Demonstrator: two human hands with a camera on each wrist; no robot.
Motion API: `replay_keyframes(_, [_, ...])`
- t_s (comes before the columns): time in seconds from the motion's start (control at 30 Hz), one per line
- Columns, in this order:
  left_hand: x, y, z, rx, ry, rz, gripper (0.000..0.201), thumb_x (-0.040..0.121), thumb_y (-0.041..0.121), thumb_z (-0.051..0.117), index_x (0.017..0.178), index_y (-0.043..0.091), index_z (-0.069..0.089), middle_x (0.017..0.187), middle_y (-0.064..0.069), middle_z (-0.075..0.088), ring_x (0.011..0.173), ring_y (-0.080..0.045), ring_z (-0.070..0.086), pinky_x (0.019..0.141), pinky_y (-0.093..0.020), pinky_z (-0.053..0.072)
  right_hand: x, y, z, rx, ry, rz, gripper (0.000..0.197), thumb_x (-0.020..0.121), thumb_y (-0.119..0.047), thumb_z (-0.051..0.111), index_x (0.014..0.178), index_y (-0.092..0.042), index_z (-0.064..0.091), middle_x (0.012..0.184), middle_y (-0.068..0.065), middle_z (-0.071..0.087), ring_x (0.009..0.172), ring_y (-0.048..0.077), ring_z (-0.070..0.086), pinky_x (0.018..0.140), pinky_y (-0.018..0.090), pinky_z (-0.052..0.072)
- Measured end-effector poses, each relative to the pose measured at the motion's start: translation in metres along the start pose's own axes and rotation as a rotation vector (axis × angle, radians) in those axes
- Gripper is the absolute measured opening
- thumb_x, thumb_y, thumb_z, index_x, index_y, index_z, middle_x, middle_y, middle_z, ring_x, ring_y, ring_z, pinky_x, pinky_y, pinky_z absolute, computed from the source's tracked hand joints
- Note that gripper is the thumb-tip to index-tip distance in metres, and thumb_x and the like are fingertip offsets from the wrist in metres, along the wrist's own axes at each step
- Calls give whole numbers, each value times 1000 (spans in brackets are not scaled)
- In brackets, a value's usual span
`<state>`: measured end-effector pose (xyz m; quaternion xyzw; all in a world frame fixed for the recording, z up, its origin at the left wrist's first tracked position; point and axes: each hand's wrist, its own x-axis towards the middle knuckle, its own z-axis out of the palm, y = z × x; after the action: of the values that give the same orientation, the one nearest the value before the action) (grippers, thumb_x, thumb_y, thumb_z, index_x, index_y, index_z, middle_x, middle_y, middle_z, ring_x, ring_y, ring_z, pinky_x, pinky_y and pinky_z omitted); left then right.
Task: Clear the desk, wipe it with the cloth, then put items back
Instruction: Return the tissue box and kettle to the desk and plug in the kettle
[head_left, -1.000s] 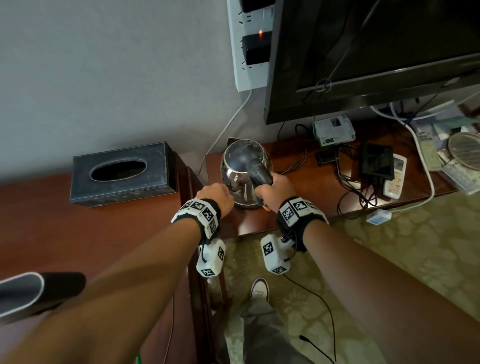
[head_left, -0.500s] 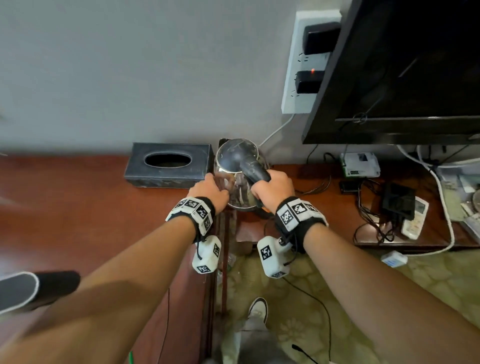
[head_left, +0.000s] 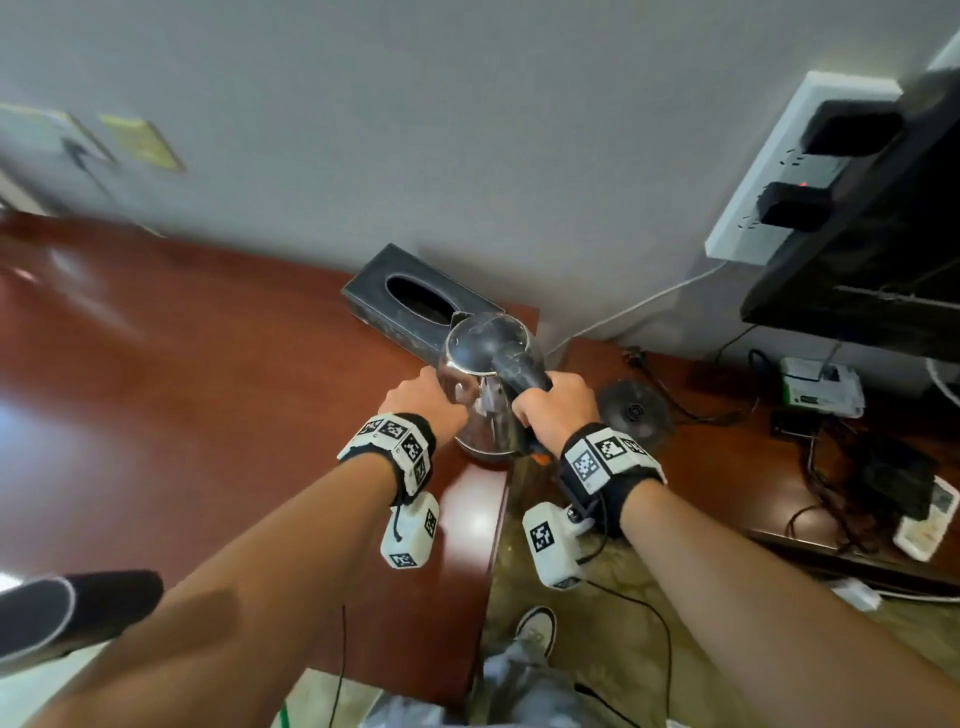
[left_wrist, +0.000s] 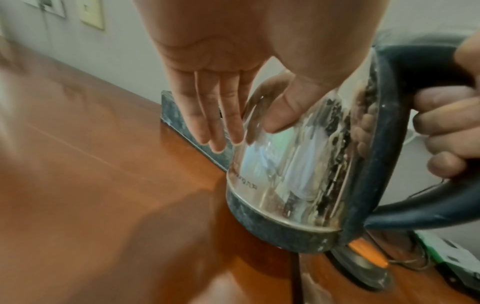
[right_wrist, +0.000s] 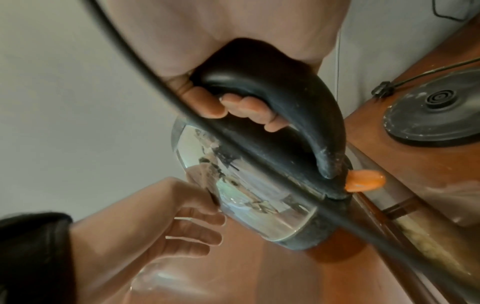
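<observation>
A steel kettle (head_left: 483, 374) with a black handle and orange switch hangs low over the right end of the red-brown desk (head_left: 208, 389); whether it touches the top I cannot tell. My right hand (head_left: 556, 405) grips the handle, fingers (right_wrist: 246, 111) wrapped round it. My left hand (head_left: 421, 395) lies against the kettle's (left_wrist: 285, 164) left side, fingers (left_wrist: 221, 115) straight and thumb on the steel. The kettle's round black base (head_left: 634, 413) sits bare on the lower stand to the right, also visible in the right wrist view (right_wrist: 436, 117).
A dark tissue box (head_left: 410, 301) stands by the wall just behind the kettle. The lower stand holds cables, a white-green box (head_left: 821, 387) and a remote (head_left: 927, 525). A TV (head_left: 883, 249) and wall power strip (head_left: 769, 171) are above it. A black-grey object (head_left: 67, 613) sits near left.
The kettle came off its base on the lower stand and moved left to the desk's right end. Both hands travelled with it, keeping their places on handle and side.
</observation>
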<state>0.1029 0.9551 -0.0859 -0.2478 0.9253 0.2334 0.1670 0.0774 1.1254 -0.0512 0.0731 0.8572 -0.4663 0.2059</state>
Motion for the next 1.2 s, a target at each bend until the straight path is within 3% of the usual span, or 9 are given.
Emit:
replay_keyframes(0.23, [2, -48, -8, 142, -48, 55, 45, 79, 54, 53, 111, 22, 55, 103, -5, 66, 83, -27, 55, 76, -34, 50, -16, 5, 42, -11, -20, 31, 10, 51, -18, 61, 59, -14, 65, 62, 7, 67, 68, 38, 68, 62, 54, 60])
replay_keyframes(0.37, [7, -72, -21, 152, -9, 43, 44, 81, 53, 53, 111, 21, 54, 101, -5, 66, 83, -27, 56, 72, -33, 48, -19, -10, 65, -20, -39, -5, 8, 47, -21, 59, 54, -16, 58, 58, 5, 62, 67, 37, 64, 60, 45, 59])
replay_keyframes(0.53, [13, -111, -47, 128, 50, -11, 44, 84, 51, 53, 113, 18, 51, 101, -7, 65, 86, -29, 58, 74, -35, 50, -19, -30, 108, 20, -75, -60, 8, 47, -20, 61, 53, -26, 62, 56, 3, 59, 61, 35, 63, 57, 44, 57])
replay_keyframes(0.63, [16, -138, -58, 100, 71, -59, 42, 85, 48, 53, 112, 17, 50, 102, -9, 65, 92, -33, 61, 76, -37, 51, -18, -42, 137, 14, -98, -89, 8, 47, -21, 62, 55, -19, 60, 54, 0, 58, 58, 30, 61, 54, 40, 56])
replay_keyframes(0.73, [17, -166, -70, 56, 66, -124, 42, 84, 44, 56, 113, 16, 49, 104, -9, 64, 93, -33, 61, 75, -35, 49, -19, -53, 167, 14, -141, -112, 10, 49, -20, 61, 56, -16, 56, 52, -1, 56, 53, 27, 54, 51, 32, 48])
replay_keyframes(0.87, [17, -193, -79, -1, 49, -182, 41, 83, 37, 57, 117, 15, 50, 101, -7, 61, 87, -30, 57, 73, -34, 45, -20, -56, 205, 16, -191, -120, 8, 47, -20, 61, 54, -24, 59, 47, -6, 53, 55, 27, 51, 55, 32, 45])
replay_keyframes(0.93, [15, -201, -79, -18, 45, -191, 40, 84, 33, 56, 119, 16, 47, 96, -5, 56, 85, -28, 53, 73, -35, 44, -22, -55, 217, 4, -190, -139, 9, 49, -20, 62, 56, -21, 56, 54, -5, 56, 59, 25, 53, 57, 31, 43])
replay_keyframes(1.1, [18, -211, -81, -22, 74, -153, 33, 89, 32, 50, 119, 18, 50, 104, -8, 64, 81, -28, 54, 72, -34, 43, -21, -52, 218, -82, -180, -149, 14, 66, -11, 69, 68, -21, 59, 69, 0, 66, 71, 26, 62, 65, 32, 52])
replay_keyframes(1.2, [23, -208, -95, -44, 138, -103, 34, 89, 33, 50, 119, 20, 56, 109, -6, 67, 84, -28, 60, 74, -33, 48, -16, -54, 209, -188, -243, -202, 10, 71, -29, 66, 76, -23, 60, 75, 1, 68, 76, 26, 64, 74, 38, 55])
